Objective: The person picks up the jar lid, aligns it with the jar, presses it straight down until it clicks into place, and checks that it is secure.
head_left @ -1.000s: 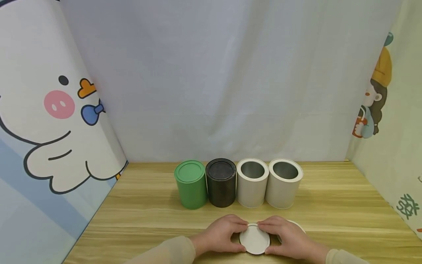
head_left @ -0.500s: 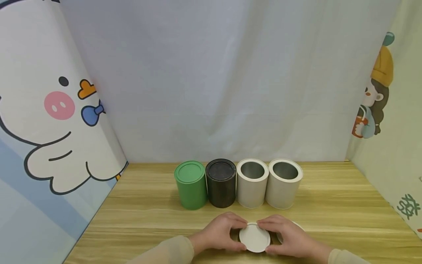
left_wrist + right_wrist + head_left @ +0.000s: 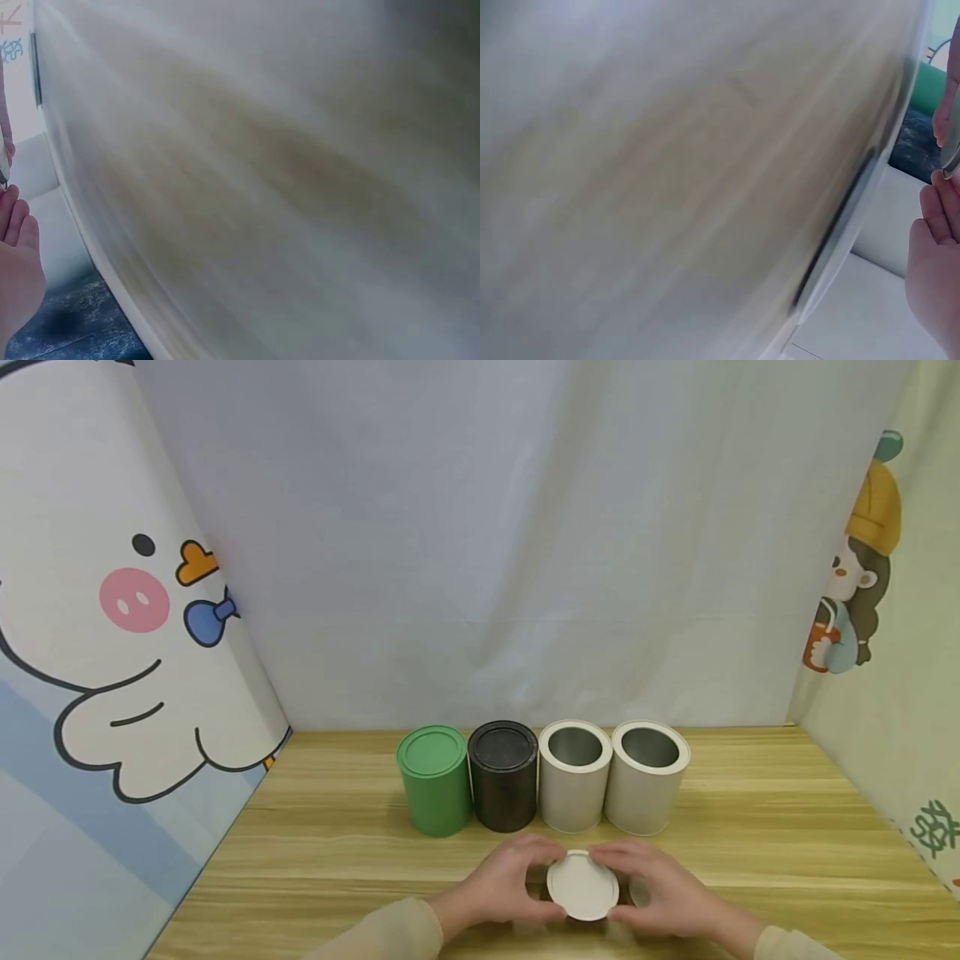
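Note:
A round white lid (image 3: 582, 887) is held between both hands in the head view, with its flat face up. My left hand (image 3: 504, 881) pinches its left edge, thumb at the near side and fingers at the far side. On the opposite edge my right hand (image 3: 663, 889) grips it the same way. A second white lid (image 3: 836, 232) lies on the table beneath the right hand, which hides most of it in the head view. Beyond the hands stand two white cans with open tops, the left one (image 3: 573, 797) beside the right one (image 3: 642, 797).
A green can (image 3: 437, 789) and a black can (image 3: 504, 789), both with lids on, complete the row to the left of the white ones. They stand on a wood-grain table (image 3: 322, 827). A pale curtain (image 3: 480, 543) closes off the back, and printed cloths hang at both sides.
Both hands have moved slightly away from the person, raising the white lid off the table and bringing it closer to the row of cans. The cans have stayed in place.

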`<act>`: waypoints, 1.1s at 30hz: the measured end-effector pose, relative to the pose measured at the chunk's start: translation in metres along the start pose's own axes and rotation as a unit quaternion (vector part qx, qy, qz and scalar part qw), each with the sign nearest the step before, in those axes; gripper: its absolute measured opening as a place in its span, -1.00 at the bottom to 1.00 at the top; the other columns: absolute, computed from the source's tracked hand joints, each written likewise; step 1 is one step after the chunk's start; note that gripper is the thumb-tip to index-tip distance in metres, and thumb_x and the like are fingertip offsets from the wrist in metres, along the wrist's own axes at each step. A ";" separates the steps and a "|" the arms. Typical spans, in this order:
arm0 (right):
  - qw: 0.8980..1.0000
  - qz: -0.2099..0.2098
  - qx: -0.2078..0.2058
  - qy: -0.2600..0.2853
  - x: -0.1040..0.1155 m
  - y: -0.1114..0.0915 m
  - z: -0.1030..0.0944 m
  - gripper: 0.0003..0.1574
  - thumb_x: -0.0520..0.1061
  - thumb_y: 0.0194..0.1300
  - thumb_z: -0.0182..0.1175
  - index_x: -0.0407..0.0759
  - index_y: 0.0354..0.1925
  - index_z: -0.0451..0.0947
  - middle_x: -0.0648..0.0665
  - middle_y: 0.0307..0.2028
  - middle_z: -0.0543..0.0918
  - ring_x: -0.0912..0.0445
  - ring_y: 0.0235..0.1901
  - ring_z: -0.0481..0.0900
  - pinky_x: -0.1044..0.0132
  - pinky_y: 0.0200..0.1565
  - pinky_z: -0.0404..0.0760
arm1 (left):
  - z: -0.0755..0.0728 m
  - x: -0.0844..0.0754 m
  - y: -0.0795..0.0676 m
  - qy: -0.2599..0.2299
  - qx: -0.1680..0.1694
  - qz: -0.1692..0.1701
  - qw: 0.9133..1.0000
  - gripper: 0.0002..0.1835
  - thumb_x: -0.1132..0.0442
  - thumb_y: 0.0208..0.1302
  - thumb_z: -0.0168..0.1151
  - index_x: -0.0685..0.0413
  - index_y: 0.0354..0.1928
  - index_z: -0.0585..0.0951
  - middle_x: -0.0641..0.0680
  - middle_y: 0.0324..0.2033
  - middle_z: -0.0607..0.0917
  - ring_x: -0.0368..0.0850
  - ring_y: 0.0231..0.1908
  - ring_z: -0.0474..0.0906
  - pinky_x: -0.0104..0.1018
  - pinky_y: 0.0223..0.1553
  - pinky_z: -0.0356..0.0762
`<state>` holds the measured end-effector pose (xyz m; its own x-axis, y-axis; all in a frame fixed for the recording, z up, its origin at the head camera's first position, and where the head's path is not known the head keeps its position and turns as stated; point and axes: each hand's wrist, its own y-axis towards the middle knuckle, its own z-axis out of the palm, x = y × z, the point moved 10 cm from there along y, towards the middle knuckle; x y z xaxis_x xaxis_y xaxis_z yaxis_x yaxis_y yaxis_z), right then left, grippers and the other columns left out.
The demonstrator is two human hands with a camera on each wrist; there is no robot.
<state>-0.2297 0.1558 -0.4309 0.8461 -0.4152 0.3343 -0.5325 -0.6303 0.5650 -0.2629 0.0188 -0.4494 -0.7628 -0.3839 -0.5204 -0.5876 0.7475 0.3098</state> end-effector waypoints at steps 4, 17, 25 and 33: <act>1.000 0.007 -0.013 0.006 0.002 0.003 -0.006 -0.17 -0.08 -0.09 0.59 -0.25 0.17 0.57 -0.10 0.09 0.62 0.08 0.05 0.53 0.36 0.09 0.49 | -0.008 -0.001 0.002 -0.010 -0.021 0.000 1.000 -0.35 0.11 -0.04 0.59 0.20 0.12 0.62 0.07 0.05 0.65 -0.11 0.12 0.48 -0.31 0.21 0.40; 0.998 0.000 -0.062 0.004 0.007 0.025 -0.036 -0.17 -0.07 -0.01 0.56 -0.25 0.22 0.53 -0.15 0.13 0.59 0.05 0.11 0.47 0.50 0.21 0.29 | -0.049 -0.021 0.013 0.024 -0.114 0.069 0.991 -0.30 0.13 -0.17 0.64 0.26 0.08 0.64 0.08 0.02 0.66 -0.05 0.10 0.50 -0.29 0.20 0.41; 0.998 0.007 -0.056 0.001 0.007 0.040 -0.051 -0.18 -0.02 0.07 0.51 -0.27 0.25 0.50 -0.13 0.17 0.56 0.05 0.17 0.44 0.44 0.23 0.31 | -0.072 -0.035 0.022 0.049 -0.125 0.088 0.987 -0.28 0.12 -0.17 0.64 0.28 0.09 0.63 0.10 0.03 0.65 -0.03 0.09 0.50 -0.31 0.18 0.43; 0.998 -0.015 -0.066 0.012 0.007 0.053 -0.061 -0.13 -0.20 -0.04 0.52 -0.28 0.27 0.48 -0.17 0.19 0.55 0.03 0.18 0.43 0.45 0.28 0.21 | -0.087 -0.033 0.033 0.051 -0.102 0.046 0.992 -0.31 0.10 -0.09 0.61 0.23 0.13 0.63 0.11 0.07 0.63 -0.01 0.13 0.49 -0.24 0.20 0.43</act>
<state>-0.2509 0.1596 -0.3524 0.8632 -0.3804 0.3320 -0.4998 -0.5498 0.6693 -0.2805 0.0090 -0.3524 -0.8328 -0.3798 -0.4027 -0.5490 0.6602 0.5126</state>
